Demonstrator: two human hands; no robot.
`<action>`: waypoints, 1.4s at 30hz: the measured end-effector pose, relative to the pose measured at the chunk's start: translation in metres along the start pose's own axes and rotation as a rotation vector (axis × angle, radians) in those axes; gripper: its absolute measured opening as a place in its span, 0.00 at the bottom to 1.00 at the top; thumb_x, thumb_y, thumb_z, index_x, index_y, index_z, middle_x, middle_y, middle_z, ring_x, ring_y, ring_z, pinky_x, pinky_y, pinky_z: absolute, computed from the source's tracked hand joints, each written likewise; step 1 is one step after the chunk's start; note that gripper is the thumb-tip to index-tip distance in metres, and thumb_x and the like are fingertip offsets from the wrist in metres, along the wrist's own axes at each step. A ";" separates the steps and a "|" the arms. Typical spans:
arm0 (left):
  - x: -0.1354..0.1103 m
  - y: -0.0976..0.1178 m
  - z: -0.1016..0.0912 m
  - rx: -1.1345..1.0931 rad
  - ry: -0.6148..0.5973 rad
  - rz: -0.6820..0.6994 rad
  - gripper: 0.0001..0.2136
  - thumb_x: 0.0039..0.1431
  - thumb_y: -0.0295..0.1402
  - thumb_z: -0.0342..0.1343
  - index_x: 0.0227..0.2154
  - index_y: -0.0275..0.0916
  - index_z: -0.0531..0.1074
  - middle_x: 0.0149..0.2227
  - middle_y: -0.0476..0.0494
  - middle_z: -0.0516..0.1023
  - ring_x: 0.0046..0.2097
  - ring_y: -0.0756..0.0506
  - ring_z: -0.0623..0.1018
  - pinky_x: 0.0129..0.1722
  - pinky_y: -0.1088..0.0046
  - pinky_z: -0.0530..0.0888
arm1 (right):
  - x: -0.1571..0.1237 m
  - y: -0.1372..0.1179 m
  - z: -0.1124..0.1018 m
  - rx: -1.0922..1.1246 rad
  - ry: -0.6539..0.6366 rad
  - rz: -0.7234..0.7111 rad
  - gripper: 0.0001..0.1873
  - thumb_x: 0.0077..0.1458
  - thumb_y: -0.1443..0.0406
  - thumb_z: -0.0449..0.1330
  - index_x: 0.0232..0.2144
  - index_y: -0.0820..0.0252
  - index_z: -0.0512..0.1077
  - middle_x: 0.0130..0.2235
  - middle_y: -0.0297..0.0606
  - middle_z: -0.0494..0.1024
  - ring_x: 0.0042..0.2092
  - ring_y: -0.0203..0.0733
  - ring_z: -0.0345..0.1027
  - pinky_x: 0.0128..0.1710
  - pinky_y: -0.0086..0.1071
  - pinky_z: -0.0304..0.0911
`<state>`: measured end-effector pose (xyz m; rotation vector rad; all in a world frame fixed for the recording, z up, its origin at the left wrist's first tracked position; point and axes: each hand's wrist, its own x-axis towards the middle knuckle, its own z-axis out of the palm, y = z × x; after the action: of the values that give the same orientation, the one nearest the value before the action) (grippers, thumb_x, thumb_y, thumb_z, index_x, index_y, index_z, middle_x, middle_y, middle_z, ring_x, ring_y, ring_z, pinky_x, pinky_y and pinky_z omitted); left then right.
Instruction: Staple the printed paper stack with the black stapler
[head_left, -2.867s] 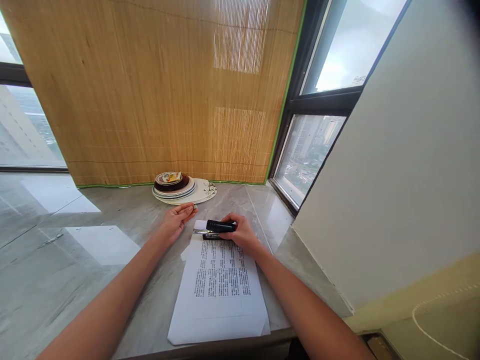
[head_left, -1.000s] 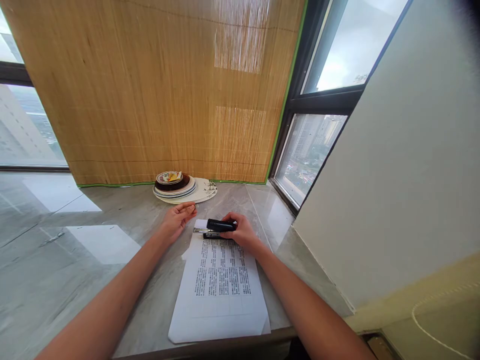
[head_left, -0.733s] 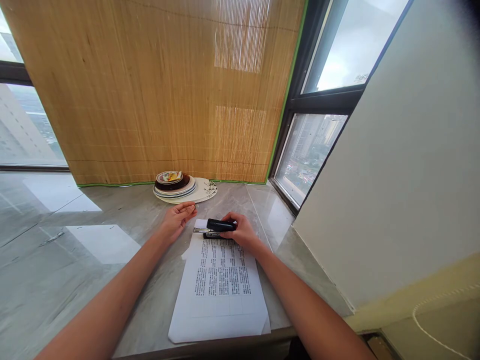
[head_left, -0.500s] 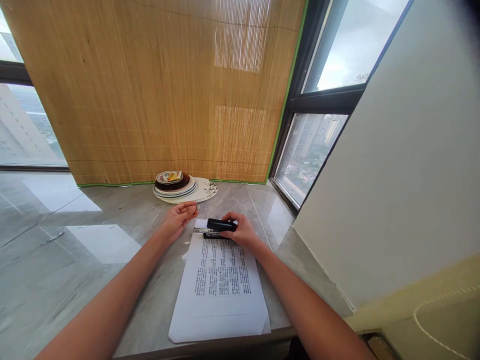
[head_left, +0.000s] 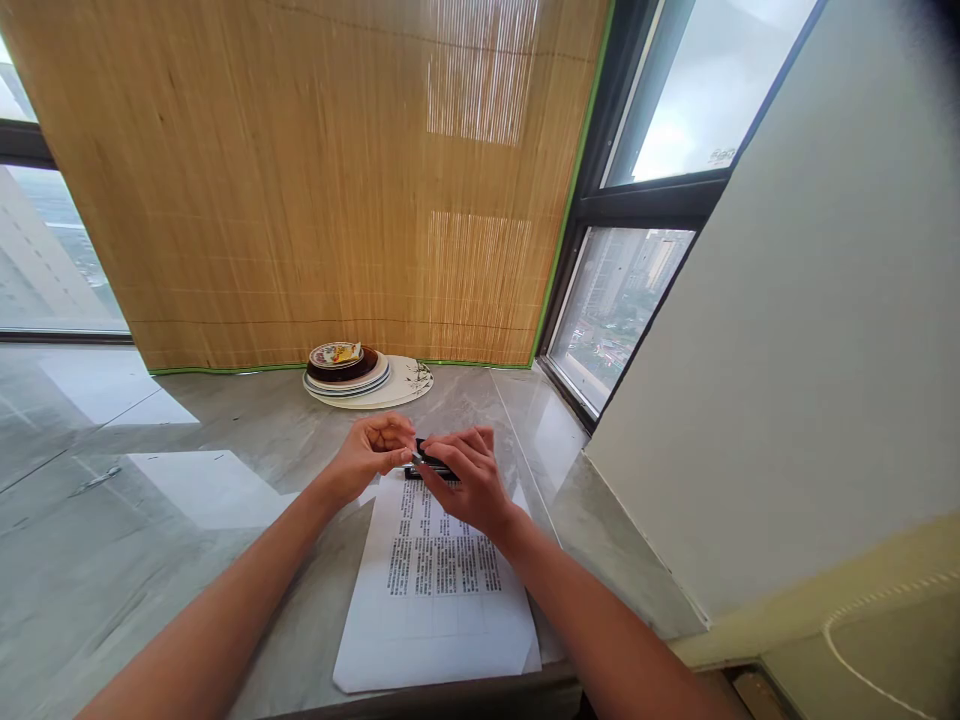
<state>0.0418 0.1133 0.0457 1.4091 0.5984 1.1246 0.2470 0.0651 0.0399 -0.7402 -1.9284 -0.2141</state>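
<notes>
A black stapler point(head_left: 441, 468) lies crosswise over the top end of a printed sheet point(head_left: 439, 635), partly hidden by my fingers. My right hand point(head_left: 469, 475) is closed around the stapler from the right, its thumb and fingertips at the left end. From the left, my left hand point(head_left: 375, 455) comes up to that same end, with thumb and fingers pinched together. A small silvery bit shows between the two hands' fingertips; I cannot tell whether it is a loose piece or part of the stapler.
Behind my hands, a stack of plates point(head_left: 349, 375) stands on a white oval board point(head_left: 411, 378) by the bamboo blind point(head_left: 300, 200). A small clear object point(head_left: 96, 482) lies at left on the grey marble-look surface point(head_left: 225, 590). A white wall point(head_left: 810, 350) rises at right.
My left hand has moved right and down to the stapler's left end, meeting my right hand's fingers. My right hand has turned and reached further left over the stapler.
</notes>
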 end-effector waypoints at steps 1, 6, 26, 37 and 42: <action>0.000 0.000 0.001 0.007 -0.006 -0.007 0.18 0.45 0.34 0.75 0.38 0.36 0.77 0.29 0.47 0.80 0.26 0.52 0.75 0.21 0.82 0.64 | 0.000 0.000 -0.001 0.005 0.010 0.001 0.09 0.62 0.64 0.64 0.44 0.52 0.72 0.44 0.34 0.84 0.43 0.42 0.73 0.49 0.43 0.58; -0.001 0.002 0.005 0.029 -0.014 -0.043 0.18 0.45 0.36 0.75 0.37 0.36 0.76 0.29 0.47 0.80 0.26 0.52 0.74 0.20 0.82 0.61 | 0.002 -0.001 -0.003 0.026 0.028 -0.059 0.09 0.62 0.65 0.64 0.45 0.51 0.72 0.46 0.32 0.83 0.43 0.41 0.73 0.50 0.42 0.57; 0.002 0.000 0.003 0.039 0.011 -0.076 0.18 0.45 0.35 0.76 0.37 0.38 0.76 0.30 0.47 0.82 0.26 0.52 0.75 0.20 0.82 0.61 | -0.002 0.006 -0.002 0.091 -0.009 0.027 0.05 0.62 0.65 0.64 0.38 0.46 0.77 0.43 0.28 0.85 0.41 0.42 0.72 0.48 0.43 0.60; 0.002 0.000 0.004 0.051 -0.005 -0.069 0.18 0.45 0.35 0.75 0.37 0.37 0.76 0.30 0.47 0.80 0.25 0.53 0.73 0.19 0.82 0.60 | 0.003 0.004 -0.004 0.215 -0.005 0.096 0.05 0.63 0.65 0.62 0.38 0.49 0.78 0.41 0.32 0.85 0.40 0.42 0.74 0.47 0.42 0.65; 0.001 0.001 0.005 0.048 -0.009 -0.086 0.18 0.45 0.36 0.75 0.36 0.37 0.76 0.29 0.48 0.80 0.24 0.53 0.73 0.19 0.81 0.60 | 0.000 0.008 -0.002 0.209 -0.024 0.088 0.08 0.65 0.66 0.60 0.36 0.47 0.79 0.42 0.31 0.85 0.41 0.42 0.74 0.48 0.43 0.65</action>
<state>0.0460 0.1116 0.0476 1.4159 0.6773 1.0412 0.2533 0.0702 0.0394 -0.6889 -1.9012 0.0503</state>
